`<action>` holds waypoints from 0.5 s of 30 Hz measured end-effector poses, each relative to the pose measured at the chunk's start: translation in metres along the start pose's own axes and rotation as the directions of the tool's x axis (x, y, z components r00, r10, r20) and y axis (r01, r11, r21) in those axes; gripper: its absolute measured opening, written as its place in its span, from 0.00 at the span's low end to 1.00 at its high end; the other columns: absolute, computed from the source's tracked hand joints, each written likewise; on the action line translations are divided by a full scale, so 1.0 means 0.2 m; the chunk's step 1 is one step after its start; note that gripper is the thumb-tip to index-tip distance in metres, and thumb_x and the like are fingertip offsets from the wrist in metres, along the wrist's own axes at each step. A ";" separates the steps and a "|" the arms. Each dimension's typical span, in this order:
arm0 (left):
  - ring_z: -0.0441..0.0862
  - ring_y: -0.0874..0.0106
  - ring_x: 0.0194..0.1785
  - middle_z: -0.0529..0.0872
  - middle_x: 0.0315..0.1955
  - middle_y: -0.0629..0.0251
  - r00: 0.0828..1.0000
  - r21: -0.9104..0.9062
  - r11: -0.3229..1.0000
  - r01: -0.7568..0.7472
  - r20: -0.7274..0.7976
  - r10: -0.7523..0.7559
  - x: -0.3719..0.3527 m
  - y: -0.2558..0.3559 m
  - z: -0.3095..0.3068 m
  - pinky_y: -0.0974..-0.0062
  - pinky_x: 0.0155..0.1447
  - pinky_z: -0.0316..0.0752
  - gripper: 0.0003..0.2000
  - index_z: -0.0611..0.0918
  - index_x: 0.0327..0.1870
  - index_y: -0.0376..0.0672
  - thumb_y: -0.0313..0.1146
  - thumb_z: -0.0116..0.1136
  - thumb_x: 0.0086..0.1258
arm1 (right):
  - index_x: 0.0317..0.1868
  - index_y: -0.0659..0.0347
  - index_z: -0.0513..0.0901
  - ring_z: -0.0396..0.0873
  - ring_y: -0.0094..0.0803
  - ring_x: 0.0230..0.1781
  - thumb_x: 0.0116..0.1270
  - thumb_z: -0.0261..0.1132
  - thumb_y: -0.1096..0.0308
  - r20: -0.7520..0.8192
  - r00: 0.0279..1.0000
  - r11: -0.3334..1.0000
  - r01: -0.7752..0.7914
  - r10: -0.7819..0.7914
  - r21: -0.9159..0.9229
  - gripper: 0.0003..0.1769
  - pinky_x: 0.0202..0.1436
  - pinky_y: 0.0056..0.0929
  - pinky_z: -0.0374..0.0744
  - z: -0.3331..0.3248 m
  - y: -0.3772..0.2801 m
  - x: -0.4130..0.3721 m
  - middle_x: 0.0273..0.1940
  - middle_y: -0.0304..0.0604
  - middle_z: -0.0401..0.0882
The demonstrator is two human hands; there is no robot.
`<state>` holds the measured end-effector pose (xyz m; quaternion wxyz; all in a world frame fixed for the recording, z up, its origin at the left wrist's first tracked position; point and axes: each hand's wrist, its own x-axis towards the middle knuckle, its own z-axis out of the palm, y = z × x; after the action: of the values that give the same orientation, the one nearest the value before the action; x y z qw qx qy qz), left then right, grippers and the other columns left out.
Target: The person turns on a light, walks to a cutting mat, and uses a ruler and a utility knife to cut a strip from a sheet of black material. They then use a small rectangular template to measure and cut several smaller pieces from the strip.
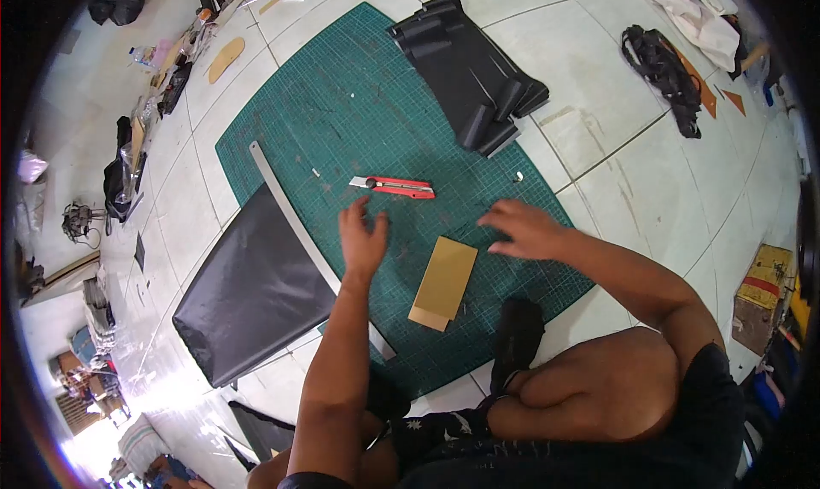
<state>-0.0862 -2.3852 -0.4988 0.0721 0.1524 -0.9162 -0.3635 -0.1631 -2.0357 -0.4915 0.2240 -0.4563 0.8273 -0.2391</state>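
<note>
My left hand [364, 240] hovers over the green cutting mat [316, 87], fingers apart and holding nothing. Just beyond its fingertips lies a red utility knife [400, 187] with its blade end pointing left. To the right, my right hand [523, 229] is open with its fingers reaching inward, also holding nothing. Between and below the hands rests a tan rectangular piece of board [444, 284], a narrow step showing at its lower end. A long metal ruler [295, 220] runs diagonally left of my left hand, along the edge of a black sheet [256, 292].
Folded black sheet material [465, 70] lies across the mat's top right corner. A black bundle [666, 79] sits on the tiled floor farther right, above a yellow and brown box [762, 297]. My foot [518, 335] is on the mat's lower edge. Scraps line the left wall.
</note>
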 end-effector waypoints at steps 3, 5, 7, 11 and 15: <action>0.79 0.56 0.52 0.78 0.52 0.50 0.987 -0.051 0.988 0.143 0.081 -0.139 0.02 0.13 0.06 0.61 0.56 0.78 0.26 0.76 0.69 0.42 0.32 0.67 0.69 | 0.80 0.51 0.61 0.64 0.50 0.77 0.67 0.76 0.61 -0.063 0.963 0.959 0.266 -0.261 0.095 0.46 0.80 0.55 0.65 0.25 -0.10 0.15 0.76 0.47 0.65; 0.78 0.54 0.54 0.77 0.52 0.49 0.989 -0.066 0.991 0.120 0.095 -0.114 0.02 0.16 0.07 0.59 0.59 0.77 0.29 0.74 0.72 0.44 0.32 0.67 0.69 | 0.81 0.49 0.62 0.61 0.50 0.78 0.63 0.78 0.59 -0.033 0.878 0.846 0.448 -0.477 -0.288 0.49 0.83 0.57 0.61 0.18 -0.23 0.20 0.77 0.45 0.63; 0.77 0.52 0.56 0.76 0.53 0.49 0.986 -0.022 0.996 0.091 0.139 -0.087 0.02 0.16 0.08 0.58 0.61 0.76 0.31 0.72 0.75 0.46 0.33 0.67 0.70 | 0.80 0.48 0.63 0.60 0.50 0.79 0.59 0.80 0.57 0.066 0.896 0.833 0.433 -0.439 -0.345 0.51 0.81 0.58 0.63 0.17 -0.27 0.26 0.77 0.44 0.63; 0.76 0.51 0.58 0.74 0.55 0.48 0.961 0.146 0.987 0.064 0.258 -0.100 0.05 0.19 0.08 0.55 0.64 0.73 0.35 0.69 0.79 0.52 0.37 0.67 0.70 | 0.80 0.47 0.63 0.62 0.51 0.77 0.55 0.82 0.56 0.314 0.908 0.877 0.372 -0.276 -0.306 0.55 0.78 0.56 0.66 0.12 -0.21 0.32 0.77 0.44 0.64; 0.76 0.49 0.61 0.74 0.58 0.49 0.952 0.169 0.981 0.091 0.276 -0.136 0.08 0.20 0.09 0.54 0.66 0.74 0.34 0.70 0.78 0.53 0.40 0.67 0.70 | 0.78 0.50 0.67 0.66 0.51 0.75 0.55 0.82 0.56 0.064 0.970 0.949 0.241 -0.233 -0.204 0.52 0.77 0.55 0.66 -0.04 0.03 0.06 0.74 0.48 0.68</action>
<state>-0.1152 -2.3511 -0.4842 -0.0940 0.1558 -0.9321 -0.3130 -0.1773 -2.0429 -0.4907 0.1604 -0.5781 0.7826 -0.1662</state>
